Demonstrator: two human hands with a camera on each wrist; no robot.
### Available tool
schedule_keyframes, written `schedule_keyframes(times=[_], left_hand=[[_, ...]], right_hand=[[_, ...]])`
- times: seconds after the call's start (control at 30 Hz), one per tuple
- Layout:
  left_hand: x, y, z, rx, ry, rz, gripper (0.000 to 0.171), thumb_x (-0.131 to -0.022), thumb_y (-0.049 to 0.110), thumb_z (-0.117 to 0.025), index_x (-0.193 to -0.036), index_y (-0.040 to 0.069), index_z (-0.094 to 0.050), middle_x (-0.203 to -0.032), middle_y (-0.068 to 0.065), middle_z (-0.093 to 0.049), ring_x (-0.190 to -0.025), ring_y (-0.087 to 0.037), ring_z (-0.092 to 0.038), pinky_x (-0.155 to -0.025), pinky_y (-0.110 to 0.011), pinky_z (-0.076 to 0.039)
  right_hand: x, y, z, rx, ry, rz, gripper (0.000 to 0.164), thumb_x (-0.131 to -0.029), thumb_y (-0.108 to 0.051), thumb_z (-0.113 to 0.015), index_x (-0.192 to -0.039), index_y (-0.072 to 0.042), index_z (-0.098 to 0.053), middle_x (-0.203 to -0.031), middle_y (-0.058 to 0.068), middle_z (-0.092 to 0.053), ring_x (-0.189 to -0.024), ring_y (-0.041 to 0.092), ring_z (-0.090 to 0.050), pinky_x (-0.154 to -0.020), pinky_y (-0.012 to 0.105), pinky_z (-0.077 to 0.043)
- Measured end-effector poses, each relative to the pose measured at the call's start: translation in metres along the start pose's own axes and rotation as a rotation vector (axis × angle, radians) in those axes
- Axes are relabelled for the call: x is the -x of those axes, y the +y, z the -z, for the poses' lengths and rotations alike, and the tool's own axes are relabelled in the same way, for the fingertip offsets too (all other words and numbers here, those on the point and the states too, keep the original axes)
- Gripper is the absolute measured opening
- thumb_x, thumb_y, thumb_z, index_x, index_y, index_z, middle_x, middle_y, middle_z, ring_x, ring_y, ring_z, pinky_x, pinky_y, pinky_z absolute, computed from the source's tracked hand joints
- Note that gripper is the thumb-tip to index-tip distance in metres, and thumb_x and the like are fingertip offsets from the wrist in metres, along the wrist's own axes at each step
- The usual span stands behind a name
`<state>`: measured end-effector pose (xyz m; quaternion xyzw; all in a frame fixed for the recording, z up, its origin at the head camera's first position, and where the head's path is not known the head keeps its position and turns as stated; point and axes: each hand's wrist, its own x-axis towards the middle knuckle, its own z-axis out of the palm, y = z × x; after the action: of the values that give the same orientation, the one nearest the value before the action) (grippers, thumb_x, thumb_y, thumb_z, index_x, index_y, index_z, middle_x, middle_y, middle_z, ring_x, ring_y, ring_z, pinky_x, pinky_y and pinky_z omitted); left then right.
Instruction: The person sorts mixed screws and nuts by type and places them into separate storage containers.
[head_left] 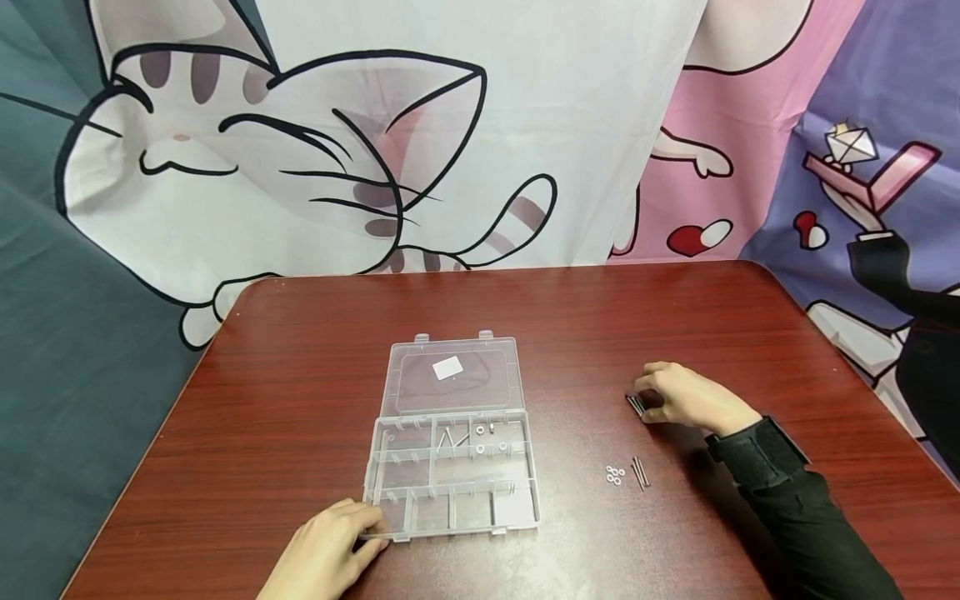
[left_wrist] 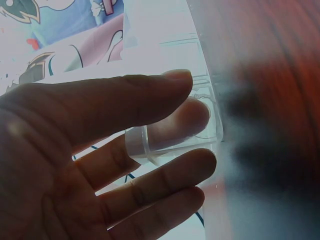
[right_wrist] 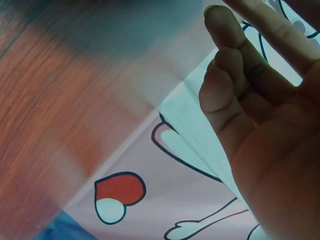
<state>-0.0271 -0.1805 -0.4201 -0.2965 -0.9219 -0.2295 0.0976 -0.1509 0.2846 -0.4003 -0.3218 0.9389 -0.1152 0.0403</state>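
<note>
Holding the clear plastic box [head_left: 468, 472]: left hand [head_left: 330, 546] is pinching its 7 o'clock corner between thumb and index finger; remaining fingers are extending loosely.
Right hand [head_left: 692, 398]: is sitting toward the box's 3 o'clock, thumb and fingertips bracketing the small dark pieces [head_left: 635, 406]; can't tell if it's grasping or only flanking them, right wrist view isn't showing the contact.
Dark pieces: are lying well apart from the box at its 3 o'clock, thin, long axis running roughly 11 to 5; can't tell which end is which.
Box: compartments are facing up, lid [head_left: 405, 387] is lying folded back toward 12, so the whole is stretching 12 to 6.
White label [head_left: 447, 367]: is showing on the lid.
Far row of box: is holding silver screws [head_left: 461, 440], slanting different ways, and small washers [head_left: 480, 430] toward 3.
Silver pins [head_left: 640, 473]: are lying side by side at the dark pieces' 6 o'clock, pointing about 11 to 5.
Loose rings [head_left: 615, 476]: are clustering near the pins, at their 9 o'clock.
Table [head_left: 315, 400]: is supporting everything.
</note>
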Motion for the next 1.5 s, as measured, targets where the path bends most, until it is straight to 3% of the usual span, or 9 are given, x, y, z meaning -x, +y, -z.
schedule_keyframes(times=[0.27, 0.67, 0.9, 1.2, 1.5], left_hand=[[-0.0002, -0.0002, 0.0001, 0.005, -0.023, 0.025, 0.034, -0.065, 0.012, -0.078, -0.066, 0.027, -0.047, -0.068, 0.020, -0.039, -0.062, 0.002, -0.039, -0.049, -0.023, -0.035], [-0.0003, 0.0005, -0.0002, 0.005, -0.003, 0.020, 0.038, -0.062, 0.010, -0.078, -0.065, 0.027, -0.045, -0.066, 0.021, -0.035, -0.061, 0.003, -0.036, -0.049, -0.021, -0.033], [0.0001, 0.0011, -0.0002, 0.005, 0.013, 0.019, 0.040, -0.061, 0.009, -0.078, -0.065, 0.027, -0.043, -0.066, 0.021, -0.034, -0.061, 0.004, -0.035, -0.049, -0.020, -0.033], [0.0007, 0.0009, -0.0001, 0.015, 0.001, 0.019, 0.036, -0.062, 0.010, -0.078, -0.066, 0.028, -0.047, -0.067, 0.022, -0.038, -0.062, 0.003, -0.038, -0.050, -0.021, -0.035], [0.0003, -0.0007, -0.0013, 0.012, 0.015, -0.019, 0.037, -0.062, 0.010, -0.078, -0.066, 0.027, -0.046, -0.067, 0.023, -0.040, -0.062, 0.002, -0.038, -0.050, -0.020, -0.034]], right_hand=[[-0.0008, 0.0015, -0.0023, 0.006, 0.021, 0.027, 0.026, -0.065, -0.011, -0.079, -0.087, -0.005, -0.066, -0.080, 0.000, -0.051, -0.066, 0.012, -0.048, -0.057, 0.029, -0.043], [0.0040, 0.0054, -0.0046, 0.038, 0.056, 0.036, 0.026, -0.065, -0.014, -0.079, -0.086, -0.004, -0.067, -0.077, 0.000, -0.050, -0.066, 0.013, -0.049, -0.058, 0.030, -0.043], [0.0046, 0.0047, -0.0075, 0.065, 0.140, 0.104, 0.026, -0.061, -0.015, -0.081, -0.081, -0.004, -0.068, -0.074, -0.001, -0.047, -0.062, 0.012, -0.045, -0.055, 0.029, -0.041], [0.0049, 0.0006, -0.0081, 0.076, 0.071, 0.049, 0.023, -0.070, -0.018, -0.077, -0.086, -0.004, -0.069, -0.078, 0.001, -0.049, -0.065, 0.012, -0.046, -0.058, 0.030, -0.042], [0.0048, -0.0013, -0.0098, 0.086, 0.103, 0.068, 0.022, -0.068, -0.017, -0.077, -0.084, -0.004, -0.068, -0.078, 0.001, -0.050, -0.065, 0.013, -0.047, -0.058, 0.031, -0.043]])
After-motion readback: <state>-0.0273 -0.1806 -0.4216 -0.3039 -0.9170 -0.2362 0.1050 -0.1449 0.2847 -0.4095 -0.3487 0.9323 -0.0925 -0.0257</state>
